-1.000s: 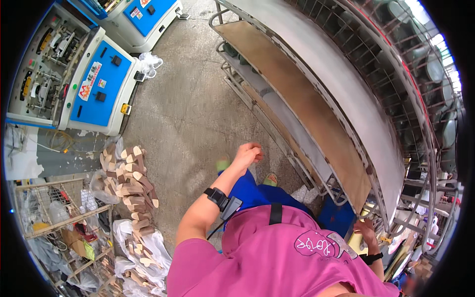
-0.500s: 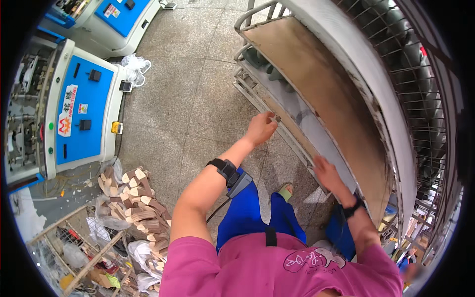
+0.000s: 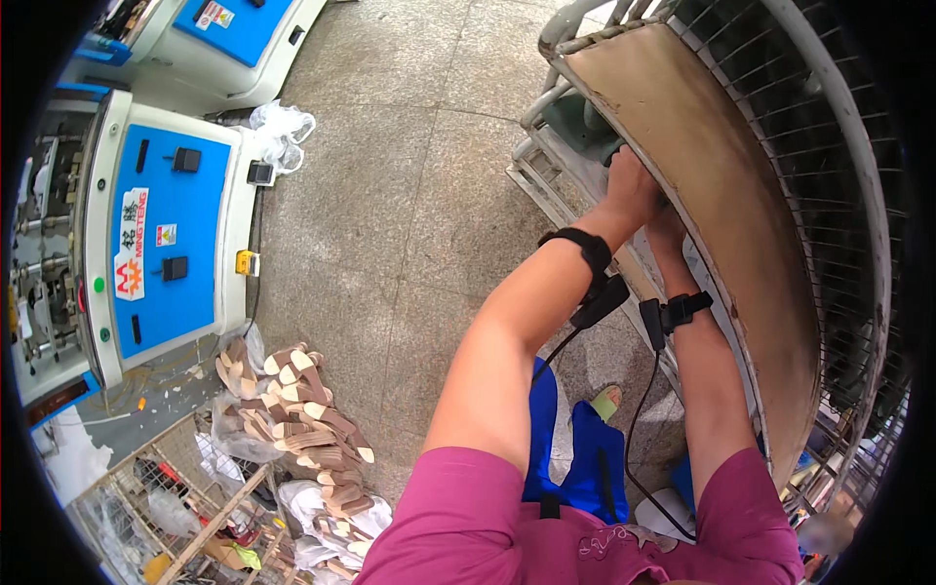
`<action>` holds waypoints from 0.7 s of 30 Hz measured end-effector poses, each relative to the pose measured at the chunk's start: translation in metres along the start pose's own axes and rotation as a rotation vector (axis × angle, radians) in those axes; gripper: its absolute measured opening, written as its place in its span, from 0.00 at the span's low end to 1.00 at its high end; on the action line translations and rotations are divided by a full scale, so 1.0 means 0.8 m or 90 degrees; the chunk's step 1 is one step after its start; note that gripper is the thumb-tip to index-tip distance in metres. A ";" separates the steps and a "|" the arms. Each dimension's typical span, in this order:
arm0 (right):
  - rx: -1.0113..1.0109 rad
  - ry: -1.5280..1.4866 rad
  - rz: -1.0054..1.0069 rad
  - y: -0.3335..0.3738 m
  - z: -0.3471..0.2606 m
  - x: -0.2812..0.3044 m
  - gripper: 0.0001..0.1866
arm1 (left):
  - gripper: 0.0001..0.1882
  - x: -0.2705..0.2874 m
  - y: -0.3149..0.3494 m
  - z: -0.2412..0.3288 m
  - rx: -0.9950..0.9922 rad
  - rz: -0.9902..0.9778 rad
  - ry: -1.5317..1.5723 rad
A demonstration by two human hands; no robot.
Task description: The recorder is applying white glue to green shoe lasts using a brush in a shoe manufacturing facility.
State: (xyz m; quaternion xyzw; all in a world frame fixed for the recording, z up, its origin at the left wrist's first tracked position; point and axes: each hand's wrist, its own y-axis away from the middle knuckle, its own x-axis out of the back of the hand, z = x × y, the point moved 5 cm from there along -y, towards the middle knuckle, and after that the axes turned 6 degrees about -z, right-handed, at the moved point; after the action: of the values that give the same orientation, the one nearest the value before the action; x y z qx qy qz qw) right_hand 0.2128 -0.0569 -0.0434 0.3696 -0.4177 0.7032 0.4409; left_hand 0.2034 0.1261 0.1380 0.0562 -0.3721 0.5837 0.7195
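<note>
Both of my hands reach into the gap under the brown top shelf (image 3: 702,117) of a metal rack. My left hand (image 3: 632,190) has its fingers curled at a dark grey-green piece, but what they grip is hidden. Just beyond the hand lies a rounded grey-green object (image 3: 577,129) on the lower shelf, its kind not clear. Close beside the left wrist is my right hand (image 3: 666,230), partly under the shelf's edge, with its fingers hidden. Black straps with small dark devices and cables sit on both wrists.
Wire mesh (image 3: 770,78) rises behind the rack. Blue-and-white machines (image 3: 180,234) stand at the left. A heap of brown and cream sole-shaped pieces (image 3: 317,429) and a wood-framed wire crate (image 3: 195,522) lie at the lower left. A cable (image 3: 632,439) hangs before my legs.
My hands were apart outside the lower shelf. They have moved together, forward and right, into the gap under the brown shelf. My view has shifted, bringing the rack nearer.
</note>
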 end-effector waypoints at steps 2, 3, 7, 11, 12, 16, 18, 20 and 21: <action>-0.078 -0.431 -0.034 0.018 -0.073 0.016 0.26 | 0.21 0.020 0.030 -0.029 0.014 0.118 -0.066; -0.172 -0.819 -0.047 0.026 -0.092 0.033 0.26 | 0.21 0.026 0.040 -0.044 0.023 0.105 -0.075; -0.091 -0.578 0.061 0.050 -0.078 0.129 0.25 | 0.19 0.008 0.037 -0.049 -0.011 0.087 -0.157; -0.140 -0.523 -0.077 0.071 -0.038 0.151 0.25 | 0.18 -0.019 0.031 -0.045 -0.054 0.091 -0.238; -0.147 -0.512 -0.121 0.071 -0.030 0.154 0.25 | 0.18 -0.019 0.035 -0.046 -0.060 0.097 -0.268; -0.215 -0.442 -0.307 0.117 0.009 0.167 0.26 | 0.17 -0.005 0.034 -0.010 -0.001 -0.060 -0.264; -0.293 -0.490 -0.364 0.116 -0.022 0.249 0.28 | 0.16 0.027 0.068 -0.009 0.109 -0.208 -0.248; -0.387 -0.522 -0.409 0.143 -0.015 0.286 0.30 | 0.28 0.029 0.101 -0.005 0.241 -0.415 -0.290; -0.392 -0.595 -0.324 0.167 0.000 0.279 0.29 | 0.28 0.032 0.108 0.014 0.227 -0.413 -0.292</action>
State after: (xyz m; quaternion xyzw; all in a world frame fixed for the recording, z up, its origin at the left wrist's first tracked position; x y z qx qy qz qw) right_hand 0.0132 -0.0225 0.1200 0.5827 -0.6494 0.1865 0.4516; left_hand 0.1228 0.1677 0.1310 0.4218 -0.3788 0.3548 0.7434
